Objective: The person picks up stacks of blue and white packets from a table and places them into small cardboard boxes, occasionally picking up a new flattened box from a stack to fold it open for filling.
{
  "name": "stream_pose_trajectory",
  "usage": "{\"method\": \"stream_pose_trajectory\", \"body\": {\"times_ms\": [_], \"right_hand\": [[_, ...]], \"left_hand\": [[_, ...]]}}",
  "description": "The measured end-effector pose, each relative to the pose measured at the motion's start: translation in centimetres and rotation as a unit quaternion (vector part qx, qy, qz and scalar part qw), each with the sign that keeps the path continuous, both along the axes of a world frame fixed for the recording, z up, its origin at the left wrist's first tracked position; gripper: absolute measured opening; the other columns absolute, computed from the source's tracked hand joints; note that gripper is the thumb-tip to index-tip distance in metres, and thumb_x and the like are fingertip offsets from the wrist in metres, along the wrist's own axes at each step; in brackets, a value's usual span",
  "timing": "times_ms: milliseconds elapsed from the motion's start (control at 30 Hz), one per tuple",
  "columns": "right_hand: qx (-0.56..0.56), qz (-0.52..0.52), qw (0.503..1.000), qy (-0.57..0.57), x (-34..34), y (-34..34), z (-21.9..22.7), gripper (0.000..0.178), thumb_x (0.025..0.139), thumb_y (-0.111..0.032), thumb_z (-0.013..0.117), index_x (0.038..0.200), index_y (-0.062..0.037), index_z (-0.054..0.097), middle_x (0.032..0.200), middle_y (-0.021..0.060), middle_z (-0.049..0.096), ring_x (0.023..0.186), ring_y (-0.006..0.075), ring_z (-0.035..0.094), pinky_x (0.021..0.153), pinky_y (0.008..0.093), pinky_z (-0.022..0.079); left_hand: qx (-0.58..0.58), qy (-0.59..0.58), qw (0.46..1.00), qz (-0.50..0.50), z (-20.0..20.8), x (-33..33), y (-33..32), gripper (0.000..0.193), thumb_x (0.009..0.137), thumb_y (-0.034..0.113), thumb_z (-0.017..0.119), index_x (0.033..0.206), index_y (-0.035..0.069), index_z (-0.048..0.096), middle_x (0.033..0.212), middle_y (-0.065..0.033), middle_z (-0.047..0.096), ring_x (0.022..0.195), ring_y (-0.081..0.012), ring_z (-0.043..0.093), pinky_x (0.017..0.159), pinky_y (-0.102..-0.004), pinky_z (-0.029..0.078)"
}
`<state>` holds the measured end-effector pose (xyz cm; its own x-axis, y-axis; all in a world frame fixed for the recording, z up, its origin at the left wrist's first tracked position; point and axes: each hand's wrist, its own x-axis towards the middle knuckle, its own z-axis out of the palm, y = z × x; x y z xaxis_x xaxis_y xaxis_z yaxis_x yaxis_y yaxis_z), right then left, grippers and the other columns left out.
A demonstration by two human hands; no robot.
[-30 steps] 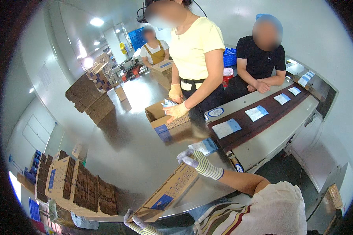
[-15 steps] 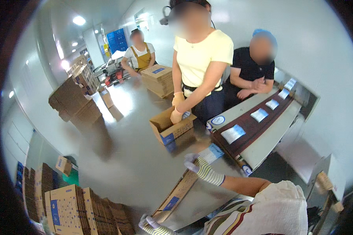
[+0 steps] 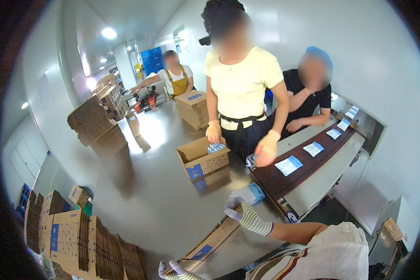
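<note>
A long, narrow brown cardboard carton [image 3: 213, 241] with a blue panel is held slantwise between my gloved hands, low over the steel table. My left hand [image 3: 178, 271], in a striped glove with pale fingertips, grips its near end at the lower edge of the view. The far end is in my right hand [image 3: 249, 217], its fingers bent round the cardboard. Just beyond my right hand, blue-and-white packets [image 3: 249, 192] lie at the belt's end. How far the carton is folded open, I cannot tell.
An open carton [image 3: 196, 170] with upright packets stands before a co-worker in yellow [image 3: 238, 88]. A conveyor belt [image 3: 289, 179] carries packets at right. Two more people sit farther off. Stacked flat cartons [image 3: 70, 238] fill the lower left; another stack [image 3: 191, 109] is farther back.
The co-worker in yellow has drawn one hand out of the open carton toward the belt; packets now show inside. Belt packets have shifted. My hands keep hold of the narrow carton.
</note>
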<state>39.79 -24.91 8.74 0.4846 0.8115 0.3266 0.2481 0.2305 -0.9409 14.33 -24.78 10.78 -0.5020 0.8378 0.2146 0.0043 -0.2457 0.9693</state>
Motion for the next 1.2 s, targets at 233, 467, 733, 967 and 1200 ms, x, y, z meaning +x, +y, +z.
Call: {"method": "stream_pose_trajectory", "body": {"times_ms": [233,467,733,967,1200], "right_hand": [[0.003,-0.013,0.999,0.047,2.6,-1.5,0.9,0.041,0.077,-0.03,0.075,0.099,-0.0021,0.054,0.092,0.0077,0.06,0.088,0.019,0.056,0.084,0.0325,0.045],[-0.062,0.155,0.945,-0.28,2.9,-3.4,2.7,0.057,0.085,-0.039,0.06,0.123,0.0027,0.049,0.124,0.0239,0.052,0.111,0.0361,0.054,0.097,0.0405,0.041],[-0.083,0.265,0.805,-0.524,4.1,-1.0,5.2,0.056,0.09,-0.049,0.042,0.079,0.0027,0.062,0.068,0.0213,0.059,0.067,0.0376,0.061,0.06,0.0478,0.05],[-0.149,0.286,0.782,-0.533,2.4,-0.2,5.8,0.065,0.089,-0.056,0.041,0.07,0.004,0.058,0.062,0.0243,0.058,0.059,0.0397,0.06,0.053,0.0489,0.049],[-0.033,0.202,0.783,-0.587,0.3,2.2,3.1,0.028,0.084,-0.033,0.055,0.092,-0.0084,0.065,0.098,0.0111,0.057,0.097,0.0287,0.051,0.079,0.042,0.045]], "left_hand": [[-0.028,0.077,0.989,-0.124,1.4,1.1,-1.8,0.035,0.086,0.014,0.066,0.111,0.0,0.046,0.099,-0.0112,0.052,0.091,-0.0193,0.049,0.081,-0.0334,0.044],[-0.048,0.078,0.953,-0.29,-4.6,-1.8,-1.1,0.043,0.08,0.012,0.062,0.116,0.007,0.04,0.109,-0.014,0.048,0.09,-0.0257,0.052,0.071,-0.0383,0.051],[-0.079,0.501,0.857,-0.093,0.2,-0.7,1.1,0.035,0.09,0.024,0.056,0.111,-0.003,0.048,0.102,-0.0203,0.061,0.094,-0.0317,0.06,0.081,-0.0387,0.048],[-0.169,0.694,0.658,-0.238,6.9,4.7,-3.3,0.035,0.094,0.034,0.044,0.092,0.002,0.058,0.078,-0.0205,0.063,0.075,-0.0393,0.062,0.07,-0.047,0.049],[-0.16,0.677,0.676,-0.243,2.8,7.1,1.7,0.03,0.094,0.028,0.041,0.097,0.003,0.058,0.085,-0.021,0.065,0.08,-0.0369,0.063,0.072,-0.0504,0.048]]}}
